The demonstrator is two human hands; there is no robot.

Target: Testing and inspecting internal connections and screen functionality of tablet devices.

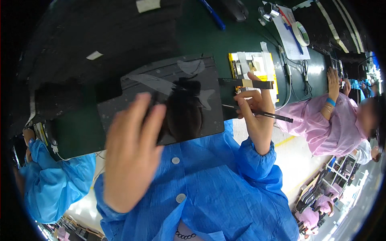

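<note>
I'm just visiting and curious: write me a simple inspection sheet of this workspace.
Surface: dark green table.
Job's things: glossy dark panel, showing reflections; dark strip at its right edge; slim black tool.
Clutter: yellow-edged board with pale tape strips; blue pen; mouse; tape roll on the paper.
Hands: left hand blurred, fingers extended, in front of the panel, contact unclear; right hand holds the tool, fingers near the strip.
Cables: white cable; bundled black cable.
Surroundings: person in pink at right; person in light blue at left.
</note>
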